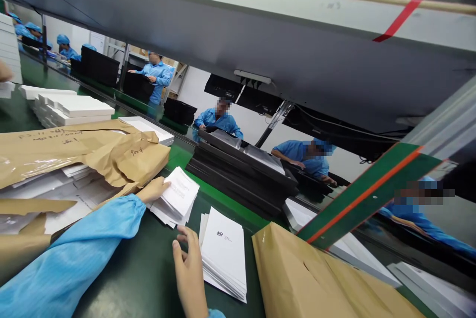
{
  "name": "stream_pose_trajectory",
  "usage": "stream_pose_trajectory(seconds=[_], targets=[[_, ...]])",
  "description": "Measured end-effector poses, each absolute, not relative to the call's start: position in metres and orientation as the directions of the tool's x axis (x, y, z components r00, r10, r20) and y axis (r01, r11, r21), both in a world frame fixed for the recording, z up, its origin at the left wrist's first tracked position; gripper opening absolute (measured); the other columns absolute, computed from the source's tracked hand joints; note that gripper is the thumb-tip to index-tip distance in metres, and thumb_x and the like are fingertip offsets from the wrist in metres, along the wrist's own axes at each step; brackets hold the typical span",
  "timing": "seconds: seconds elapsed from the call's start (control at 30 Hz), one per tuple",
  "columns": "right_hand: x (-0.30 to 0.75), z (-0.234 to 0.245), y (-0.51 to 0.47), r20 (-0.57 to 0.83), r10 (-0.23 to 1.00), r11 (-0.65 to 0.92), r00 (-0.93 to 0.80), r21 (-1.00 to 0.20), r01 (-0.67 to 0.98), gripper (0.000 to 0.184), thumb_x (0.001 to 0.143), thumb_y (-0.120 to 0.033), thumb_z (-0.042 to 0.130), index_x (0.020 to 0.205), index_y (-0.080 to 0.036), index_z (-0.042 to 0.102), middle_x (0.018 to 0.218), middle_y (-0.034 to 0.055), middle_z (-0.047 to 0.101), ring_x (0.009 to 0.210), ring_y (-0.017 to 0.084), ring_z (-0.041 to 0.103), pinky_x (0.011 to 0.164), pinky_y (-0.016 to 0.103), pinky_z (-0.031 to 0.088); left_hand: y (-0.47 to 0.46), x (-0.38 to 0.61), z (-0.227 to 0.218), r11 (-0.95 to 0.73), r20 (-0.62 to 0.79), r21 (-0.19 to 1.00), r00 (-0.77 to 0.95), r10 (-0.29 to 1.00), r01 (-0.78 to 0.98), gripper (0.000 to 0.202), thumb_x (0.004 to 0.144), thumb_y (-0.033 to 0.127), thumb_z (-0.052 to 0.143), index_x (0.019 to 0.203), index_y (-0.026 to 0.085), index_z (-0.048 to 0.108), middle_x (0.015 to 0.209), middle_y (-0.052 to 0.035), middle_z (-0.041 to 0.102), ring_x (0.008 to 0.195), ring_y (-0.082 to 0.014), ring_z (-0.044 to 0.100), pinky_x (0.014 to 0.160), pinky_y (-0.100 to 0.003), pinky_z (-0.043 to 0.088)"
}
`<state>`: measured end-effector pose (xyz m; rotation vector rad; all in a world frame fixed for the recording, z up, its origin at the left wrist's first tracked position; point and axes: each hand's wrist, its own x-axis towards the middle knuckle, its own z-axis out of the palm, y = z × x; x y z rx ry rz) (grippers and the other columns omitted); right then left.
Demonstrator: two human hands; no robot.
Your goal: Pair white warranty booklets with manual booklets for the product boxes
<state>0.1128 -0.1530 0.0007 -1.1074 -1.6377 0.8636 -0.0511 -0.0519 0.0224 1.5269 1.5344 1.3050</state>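
Observation:
My left hand (154,190), in a blue sleeve, reaches across the green bench and grips a fanned stack of white printed leaflets (178,198) at its left edge. My right hand (189,266) lies low in the view with its fingers stretched out against the left side of a second stack of white booklets (225,253) bearing a small dark logo. Both stacks rest on the green surface (148,268).
Torn brown paper wrapping (85,152) covers white sheets at left. Another brown parcel (316,283) sits at lower right. White boxes (74,107) are stacked at the back left. Black trays (241,169) lie along the line, where several people in blue work.

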Motion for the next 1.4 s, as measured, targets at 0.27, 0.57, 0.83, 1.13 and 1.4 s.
stream_pose_trajectory(seconds=[0.27,0.57,0.83,1.13,1.4], targets=[[0.102,-0.025,-0.149,0.452,0.877,0.480,-0.165,-0.801,0.357,0.019,0.070,-0.027,0.042,0.083,-0.025,0.056,0.088,0.0044,0.053,0.080,0.018,0.051,0.060,0.025,0.044,-0.055,-0.046,0.014,-0.027,0.361,0.531,-0.198,0.911,0.847,0.013,0.070,0.013,0.040,0.080,0.010,0.048,0.089,-0.0141,0.047,0.090,-0.0266,0.043,0.075,-0.042,0.032],[0.108,-0.048,-0.115,0.340,0.935,0.354,-0.099,-0.886,0.299,0.041,0.069,-0.037,0.046,0.106,-0.020,0.046,0.107,0.0093,0.048,0.093,0.022,0.047,0.069,0.031,0.045,-0.055,-0.041,0.008,-0.122,0.435,0.226,0.012,0.900,0.966,0.021,0.074,0.017,0.038,0.091,0.014,0.050,0.095,-0.0091,0.050,0.091,-0.0206,0.044,0.076,-0.035,0.035],[0.110,-0.032,-0.090,0.283,0.959,0.267,0.021,-0.927,0.265,0.054,0.067,-0.043,0.047,0.113,-0.016,0.039,0.109,0.0112,0.047,0.100,0.023,0.043,0.074,0.031,0.042,-0.079,0.008,-0.019,-0.283,0.499,0.231,0.136,0.856,0.931,0.036,0.079,0.028,0.029,0.113,0.016,0.038,0.118,-0.0127,0.040,0.110,-0.0233,0.032,0.090,-0.045,0.020],[0.120,-0.027,-0.077,0.247,0.969,0.224,0.009,-0.893,0.389,0.061,0.067,-0.046,0.044,0.118,-0.016,0.030,0.127,0.0091,0.027,0.116,0.023,0.021,0.093,0.042,0.019,-0.076,-0.001,-0.009,-0.184,0.446,0.386,-0.008,0.895,0.904,0.056,0.070,0.042,0.041,0.119,0.016,0.029,0.125,-0.0164,0.029,0.115,-0.0286,0.022,0.091,-0.049,0.015],[0.112,-0.041,-0.080,0.354,0.935,0.296,0.017,-0.807,0.510,0.060,0.070,-0.046,0.038,0.120,-0.015,0.028,0.125,0.0090,0.030,0.116,0.022,0.019,0.094,0.041,0.014,-0.069,-0.005,-0.004,-0.129,0.515,0.366,-0.086,0.853,0.922,0.060,0.063,0.038,0.054,0.115,0.015,0.034,0.109,-0.0153,0.044,0.104,-0.0273,0.035,0.089,-0.047,0.019]])
